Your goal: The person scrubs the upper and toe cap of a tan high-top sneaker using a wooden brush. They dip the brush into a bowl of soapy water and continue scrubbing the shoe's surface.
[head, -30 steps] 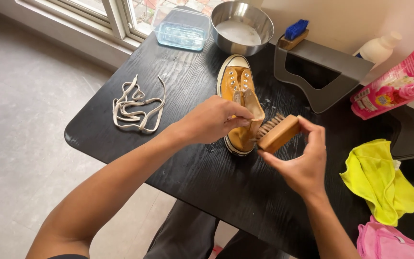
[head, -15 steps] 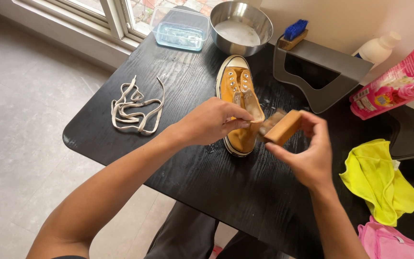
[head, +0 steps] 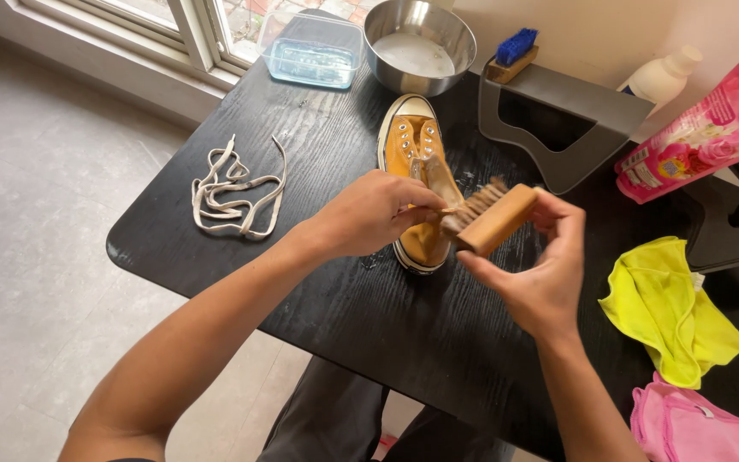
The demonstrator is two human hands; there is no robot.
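At the far left of the black table, a loose heap of off-white shoelaces lies well apart from everything else. Behind it, by the window, a clear lidded plastic container sits next to a steel bowl holding milky liquid. In front of the bowl, a mustard-yellow canvas sneaker with a white rubber toe cap lies on the table with its toe toward the bowl and its eyelets empty. The left hand is curled over the heel end of the sneaker, fingers bent and closed on the upper's edge, pinning the shoe in place. Just to the right, the right hand grips a wooden scrub brush by its block, thumb on one side and fingers wrapped round the other; the brush is tilted with its pale bristles pointing toward the sneaker and the left fingertips, right at the shoe's opening. Farther back, a blue-bristled brush rests on a grey stand, with a white bottle behind it. A pink printed pouch leans at the right, a yellow cloth lies crumpled below it, and a pink cloth sits at the bottom right corner.
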